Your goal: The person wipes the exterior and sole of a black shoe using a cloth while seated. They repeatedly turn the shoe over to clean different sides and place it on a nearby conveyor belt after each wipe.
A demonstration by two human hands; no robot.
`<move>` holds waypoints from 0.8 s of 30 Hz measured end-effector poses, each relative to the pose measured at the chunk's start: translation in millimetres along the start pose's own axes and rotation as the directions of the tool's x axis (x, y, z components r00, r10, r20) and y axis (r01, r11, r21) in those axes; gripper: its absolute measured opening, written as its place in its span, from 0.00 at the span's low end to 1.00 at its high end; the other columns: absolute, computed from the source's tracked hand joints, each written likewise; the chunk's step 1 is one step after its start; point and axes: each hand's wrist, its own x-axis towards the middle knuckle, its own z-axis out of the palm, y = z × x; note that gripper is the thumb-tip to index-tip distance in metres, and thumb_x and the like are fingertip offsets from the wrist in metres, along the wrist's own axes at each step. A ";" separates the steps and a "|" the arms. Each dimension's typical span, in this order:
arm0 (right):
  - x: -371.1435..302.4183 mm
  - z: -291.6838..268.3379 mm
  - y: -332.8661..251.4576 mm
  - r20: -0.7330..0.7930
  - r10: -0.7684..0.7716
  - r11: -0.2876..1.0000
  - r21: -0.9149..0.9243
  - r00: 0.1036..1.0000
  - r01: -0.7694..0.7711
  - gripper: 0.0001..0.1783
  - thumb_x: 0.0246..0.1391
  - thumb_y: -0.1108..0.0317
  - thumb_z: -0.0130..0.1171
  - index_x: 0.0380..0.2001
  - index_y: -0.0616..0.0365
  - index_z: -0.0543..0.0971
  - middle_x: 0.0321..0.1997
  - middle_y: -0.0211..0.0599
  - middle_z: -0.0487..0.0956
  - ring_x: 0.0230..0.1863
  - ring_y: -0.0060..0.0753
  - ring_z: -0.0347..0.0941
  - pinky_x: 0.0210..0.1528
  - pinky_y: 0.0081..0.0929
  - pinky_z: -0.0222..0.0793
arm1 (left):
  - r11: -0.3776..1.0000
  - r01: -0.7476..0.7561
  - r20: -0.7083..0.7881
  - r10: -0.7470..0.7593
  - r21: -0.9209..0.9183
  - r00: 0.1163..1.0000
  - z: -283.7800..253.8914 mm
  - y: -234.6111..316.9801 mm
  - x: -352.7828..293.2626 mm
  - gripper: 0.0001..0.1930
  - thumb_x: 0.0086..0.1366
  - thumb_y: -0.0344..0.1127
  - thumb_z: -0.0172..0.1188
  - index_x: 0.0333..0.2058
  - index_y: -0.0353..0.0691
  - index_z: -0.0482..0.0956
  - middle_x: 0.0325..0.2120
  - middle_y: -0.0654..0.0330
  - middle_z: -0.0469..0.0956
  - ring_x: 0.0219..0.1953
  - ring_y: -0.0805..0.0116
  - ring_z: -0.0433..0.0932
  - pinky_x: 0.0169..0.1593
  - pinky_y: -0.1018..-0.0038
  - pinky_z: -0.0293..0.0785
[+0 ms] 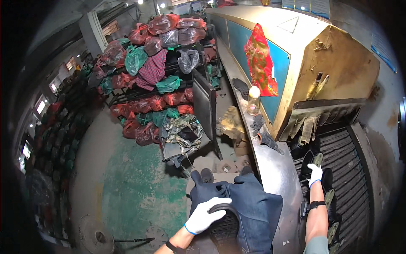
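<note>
Nearest the camera in the head view, a black, curved shoe piece (224, 230) is cut off by the lower edge, its near end lost in shadow; it may be a sole. White-gloved, the left hand (206, 217) grasps its rounded rim between thumb and fingers, above the dark blue garment (258, 211) over the person's legs. The right hand (314, 173), gloved too, is at the near end of a green last (318, 159) on the slatted conveyor (347, 169); its fingertips are obscured, so I cannot tell whether it grips. More green lasts line up toward the lower edge, partly behind the right forearm (316, 216).

Frayed flaps (325, 112) hang from the tan machine housing (338, 63), hiding its inside. Between person and conveyor runs a metal ledge (277, 173), bearing a dark grey bundle (269, 142), a clear bottle (253, 103) and a dark shoe (241, 88). Ahead, an upright black panel (204, 110) blocks part of the rack of red and green bags. At lower left, a fan (95, 235) fades into the dark lens rim.
</note>
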 end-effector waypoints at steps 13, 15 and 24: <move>-289.7 1.0 -74.9 0.560 -0.192 0.590 0.722 0.806 -0.361 0.65 0.45 0.51 0.82 0.80 0.66 0.60 0.79 0.60 0.68 0.77 0.75 0.65 0.81 0.79 0.57 | 0.872 0.066 0.326 0.110 -0.485 0.939 15.2 -39.5 34.2 0.36 0.75 0.52 0.70 0.73 0.45 0.68 0.80 0.40 0.59 0.81 0.41 0.60 0.80 0.49 0.61; -307.9 10.1 -82.3 0.651 -0.116 0.559 0.667 0.750 -0.493 0.64 0.43 0.52 0.83 0.77 0.70 0.62 0.75 0.63 0.72 0.75 0.72 0.69 0.80 0.78 0.60 | 0.792 0.143 0.368 0.110 -0.594 0.923 19.2 -37.9 33.8 0.35 0.75 0.52 0.69 0.73 0.45 0.68 0.78 0.40 0.62 0.80 0.40 0.62 0.80 0.49 0.62; -438.8 8.9 -80.6 0.596 -0.146 0.943 0.324 0.789 -0.070 0.57 0.48 0.66 0.78 0.81 0.61 0.64 0.78 0.53 0.72 0.78 0.60 0.69 0.82 0.59 0.64 | 0.861 -0.488 0.299 0.508 -0.144 0.808 -2.2 84.5 57.2 0.38 0.81 0.59 0.60 0.74 0.33 0.67 0.63 0.52 0.81 0.67 0.61 0.78 0.75 0.61 0.68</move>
